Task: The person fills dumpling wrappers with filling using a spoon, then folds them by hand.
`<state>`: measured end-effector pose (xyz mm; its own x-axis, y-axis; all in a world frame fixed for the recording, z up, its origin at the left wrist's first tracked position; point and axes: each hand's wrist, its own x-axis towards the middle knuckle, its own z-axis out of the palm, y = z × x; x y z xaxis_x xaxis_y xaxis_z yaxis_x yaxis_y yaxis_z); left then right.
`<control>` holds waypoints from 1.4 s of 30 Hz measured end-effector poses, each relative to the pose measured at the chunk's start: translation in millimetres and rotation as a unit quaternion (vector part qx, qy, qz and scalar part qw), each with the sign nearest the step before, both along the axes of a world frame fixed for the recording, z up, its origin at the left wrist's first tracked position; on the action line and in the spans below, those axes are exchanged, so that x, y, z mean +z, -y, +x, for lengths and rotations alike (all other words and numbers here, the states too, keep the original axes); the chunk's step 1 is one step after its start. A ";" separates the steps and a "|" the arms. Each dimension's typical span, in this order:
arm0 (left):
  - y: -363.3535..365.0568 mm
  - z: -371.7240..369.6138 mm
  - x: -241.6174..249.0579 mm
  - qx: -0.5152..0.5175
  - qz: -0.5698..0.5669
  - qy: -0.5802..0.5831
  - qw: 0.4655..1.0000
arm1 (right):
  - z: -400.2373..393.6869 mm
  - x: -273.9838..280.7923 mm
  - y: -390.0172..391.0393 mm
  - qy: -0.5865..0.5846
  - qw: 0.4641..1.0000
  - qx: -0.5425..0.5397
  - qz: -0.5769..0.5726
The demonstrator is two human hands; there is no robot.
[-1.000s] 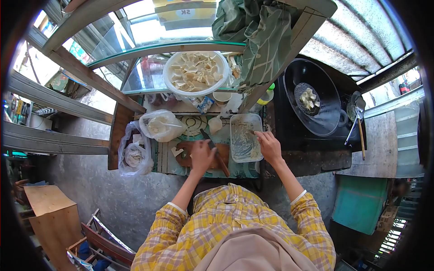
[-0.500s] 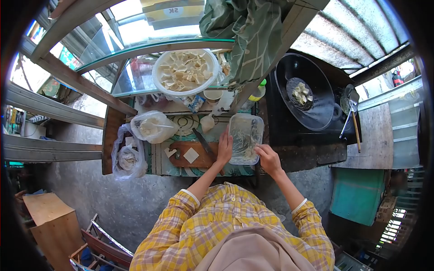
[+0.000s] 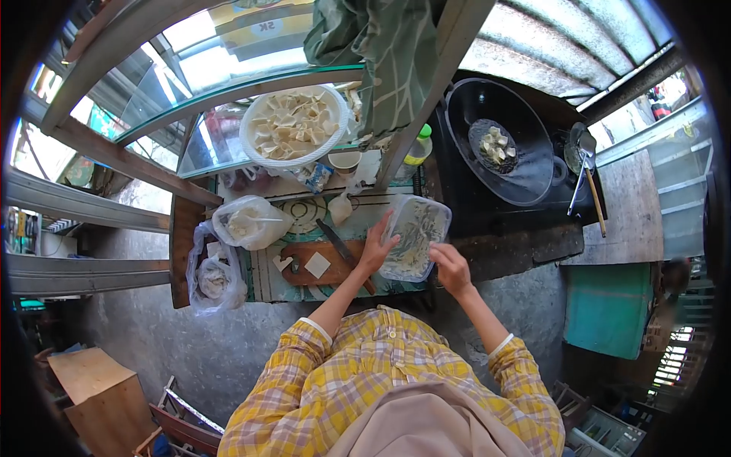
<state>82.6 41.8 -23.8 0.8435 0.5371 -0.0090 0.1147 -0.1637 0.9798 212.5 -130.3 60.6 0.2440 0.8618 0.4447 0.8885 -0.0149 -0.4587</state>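
A clear rectangular plastic container (image 3: 415, 240) with whitish residue smeared inside sits at the counter's front edge, turned slightly askew. My left hand (image 3: 377, 247) grips its left side, fingers along the outer wall and thumb over the rim. At the right rim my right hand (image 3: 451, 268) is closed, fingers curled inward; anything in them is hidden. Left of the container, a knife (image 3: 335, 242) lies across a wooden cutting board (image 3: 293, 253). A white square wrapper (image 3: 317, 264) rests on the board, with a smaller white piece (image 3: 282, 263) at its left edge.
A black wok (image 3: 525, 179) with several pale pieces stands on the stove at right. Behind the board, a white basket (image 3: 247, 145) holds many folded pieces. Plastic bags (image 3: 255, 222) sit at left. A spatula (image 3: 585, 152) lies right of the wok; a green cloth (image 3: 392, 76) hangs overhead.
The container has turned slightly, its top edge swinging right. My left hand's thumb has moved out over its rim. My right hand stays near the right rim. The whole view has shifted a little.
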 end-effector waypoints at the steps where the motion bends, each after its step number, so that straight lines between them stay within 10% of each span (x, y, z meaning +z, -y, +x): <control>1: -0.7 1.3 -5.9 0.015 -0.053 0.029 0.998 | -7.1 -3.7 3.1 -0.003 1.000 0.018 -0.006; 15: -13.0 -11.3 -7.4 0.017 -0.321 0.110 0.941 | -41.5 3.5 15.0 -0.088 0.990 0.103 -0.043; 42: -16.9 -10.6 79.0 -0.001 -0.037 0.059 0.998 | -9.1 63.8 -3.5 0.090 0.981 0.153 -0.078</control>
<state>72.0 58.7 55.3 0.8424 0.5364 0.0516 -0.0027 -0.0915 0.9958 203.3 -126.8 124.4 -0.1079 0.9436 0.3130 0.9284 0.2083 -0.3076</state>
